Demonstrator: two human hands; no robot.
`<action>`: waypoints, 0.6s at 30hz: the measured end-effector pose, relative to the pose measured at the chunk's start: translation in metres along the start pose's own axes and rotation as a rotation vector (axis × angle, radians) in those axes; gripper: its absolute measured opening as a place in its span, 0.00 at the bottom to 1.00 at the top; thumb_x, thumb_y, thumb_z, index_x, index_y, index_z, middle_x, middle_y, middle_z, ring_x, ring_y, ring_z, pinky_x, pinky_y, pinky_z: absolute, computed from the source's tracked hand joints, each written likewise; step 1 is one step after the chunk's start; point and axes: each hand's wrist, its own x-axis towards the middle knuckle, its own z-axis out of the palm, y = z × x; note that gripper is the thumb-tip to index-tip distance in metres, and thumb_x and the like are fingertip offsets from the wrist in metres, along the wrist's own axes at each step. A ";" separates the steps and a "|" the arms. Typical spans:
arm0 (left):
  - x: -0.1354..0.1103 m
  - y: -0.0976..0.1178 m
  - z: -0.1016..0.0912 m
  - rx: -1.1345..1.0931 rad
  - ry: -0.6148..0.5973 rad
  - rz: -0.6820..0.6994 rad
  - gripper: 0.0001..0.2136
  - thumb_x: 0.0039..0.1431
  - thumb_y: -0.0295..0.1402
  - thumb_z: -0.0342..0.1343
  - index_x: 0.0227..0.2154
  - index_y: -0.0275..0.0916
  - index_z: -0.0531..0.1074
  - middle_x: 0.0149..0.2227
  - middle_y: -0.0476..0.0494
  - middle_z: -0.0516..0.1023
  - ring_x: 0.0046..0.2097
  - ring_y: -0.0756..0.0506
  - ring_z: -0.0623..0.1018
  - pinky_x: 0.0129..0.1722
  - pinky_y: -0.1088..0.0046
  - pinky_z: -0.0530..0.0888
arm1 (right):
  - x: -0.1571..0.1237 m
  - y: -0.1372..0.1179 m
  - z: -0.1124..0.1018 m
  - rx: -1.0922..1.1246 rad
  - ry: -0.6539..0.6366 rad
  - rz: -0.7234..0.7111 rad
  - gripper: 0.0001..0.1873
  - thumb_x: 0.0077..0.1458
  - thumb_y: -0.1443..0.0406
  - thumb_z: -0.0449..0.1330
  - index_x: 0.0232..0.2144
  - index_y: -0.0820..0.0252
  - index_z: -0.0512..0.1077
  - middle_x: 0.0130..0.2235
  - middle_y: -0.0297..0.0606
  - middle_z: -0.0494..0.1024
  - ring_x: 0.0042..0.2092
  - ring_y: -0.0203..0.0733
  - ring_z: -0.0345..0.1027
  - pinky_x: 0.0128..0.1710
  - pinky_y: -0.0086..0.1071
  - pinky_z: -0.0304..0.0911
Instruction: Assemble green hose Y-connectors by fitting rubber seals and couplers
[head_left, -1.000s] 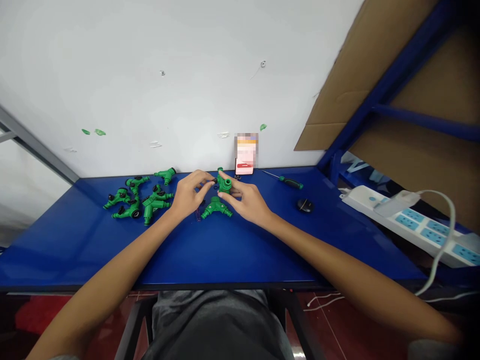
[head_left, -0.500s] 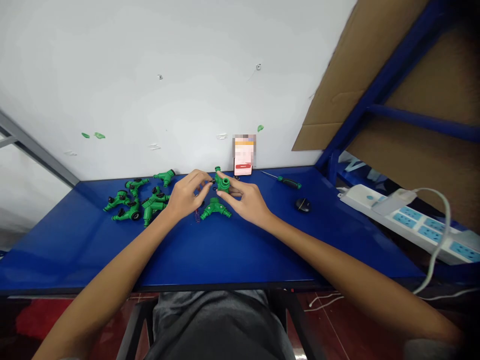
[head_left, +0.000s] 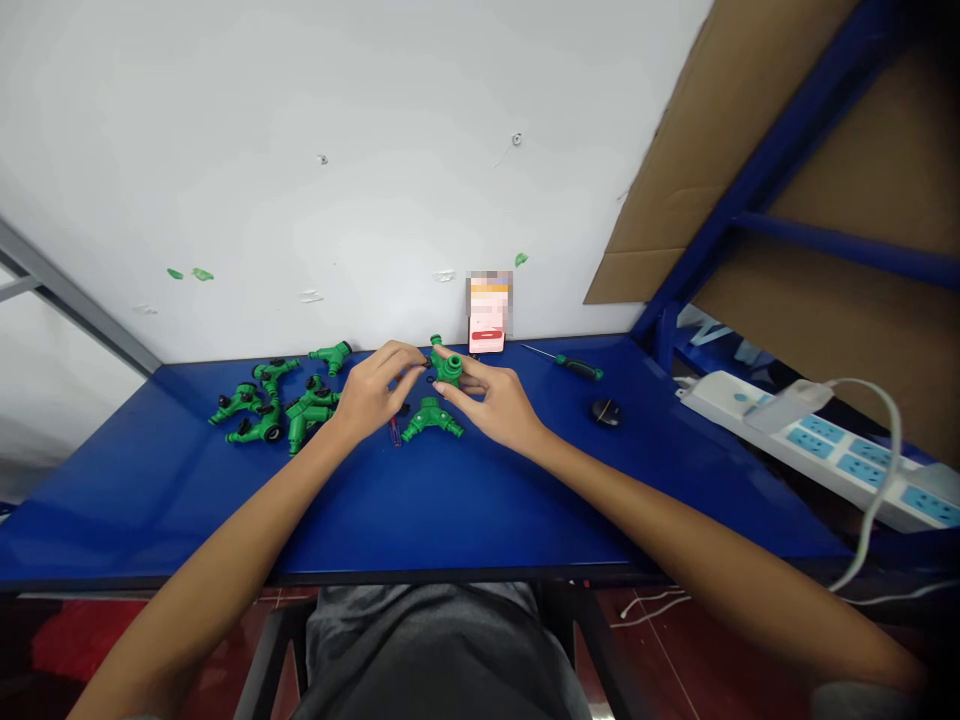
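Observation:
A green plastic hose splitter (head_left: 448, 368) is gripped between the thumb and fingers of my right hand (head_left: 495, 393), its round opening turned toward me. On its left side, my left hand (head_left: 381, 385) pinches a small black part (head_left: 428, 362) against the splitter; most of that part is hidden by the fingertips. Just below lies a second green splitter (head_left: 433, 419) with its arms spread on the blue table. A small screwdriver with a clear purplish handle (head_left: 395, 432) sits beside it, partly covered by my left hand.
Several green splitters with black fittings (head_left: 300, 408) are heaped on the table's left. To the right lie a green-and-black screwdriver (head_left: 579, 367) and a black computer mouse (head_left: 606, 411). A phone (head_left: 487, 325) leans on the wall. Beyond the right edge is a white power strip (head_left: 825, 440).
The view has shifted very slightly. Both hands keep their places around the splitter, and my left fingertips sit a touch closer against its side.

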 end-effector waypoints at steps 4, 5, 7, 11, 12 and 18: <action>0.000 -0.002 -0.004 0.084 -0.048 0.026 0.09 0.78 0.31 0.53 0.48 0.43 0.79 0.49 0.40 0.85 0.50 0.45 0.85 0.51 0.68 0.82 | 0.000 0.003 0.001 0.080 -0.011 0.054 0.36 0.62 0.58 0.71 0.71 0.44 0.71 0.57 0.29 0.86 0.56 0.55 0.84 0.61 0.58 0.80; -0.001 -0.003 -0.005 0.114 -0.061 0.032 0.09 0.78 0.31 0.52 0.49 0.43 0.79 0.49 0.40 0.85 0.49 0.45 0.86 0.50 0.69 0.82 | 0.000 0.004 0.001 0.106 -0.016 0.069 0.37 0.62 0.57 0.71 0.72 0.45 0.71 0.56 0.30 0.87 0.55 0.54 0.85 0.61 0.58 0.81; -0.001 -0.004 -0.008 0.182 -0.073 0.056 0.10 0.78 0.30 0.52 0.50 0.44 0.80 0.50 0.41 0.86 0.48 0.46 0.86 0.46 0.73 0.81 | 0.001 0.004 0.002 0.159 -0.024 0.092 0.37 0.62 0.57 0.71 0.72 0.45 0.71 0.53 0.31 0.88 0.52 0.53 0.86 0.59 0.57 0.82; -0.001 -0.006 -0.013 0.284 -0.091 0.152 0.13 0.77 0.26 0.51 0.50 0.44 0.81 0.52 0.41 0.87 0.46 0.47 0.88 0.41 0.75 0.81 | 0.003 0.003 0.001 0.245 -0.058 0.127 0.37 0.62 0.54 0.70 0.71 0.47 0.72 0.53 0.37 0.88 0.50 0.52 0.86 0.54 0.54 0.85; -0.001 -0.007 -0.015 0.280 -0.106 0.165 0.14 0.76 0.26 0.51 0.50 0.44 0.81 0.53 0.41 0.87 0.48 0.46 0.88 0.41 0.75 0.82 | 0.003 0.002 0.000 0.262 -0.069 0.130 0.37 0.62 0.54 0.71 0.71 0.48 0.72 0.54 0.38 0.87 0.50 0.52 0.86 0.53 0.53 0.85; 0.003 -0.005 -0.022 0.237 -0.152 0.190 0.14 0.77 0.26 0.49 0.49 0.45 0.81 0.53 0.40 0.87 0.50 0.45 0.87 0.44 0.71 0.84 | 0.006 0.001 -0.003 0.301 -0.126 0.139 0.39 0.61 0.49 0.72 0.71 0.49 0.73 0.57 0.41 0.86 0.47 0.51 0.86 0.51 0.50 0.86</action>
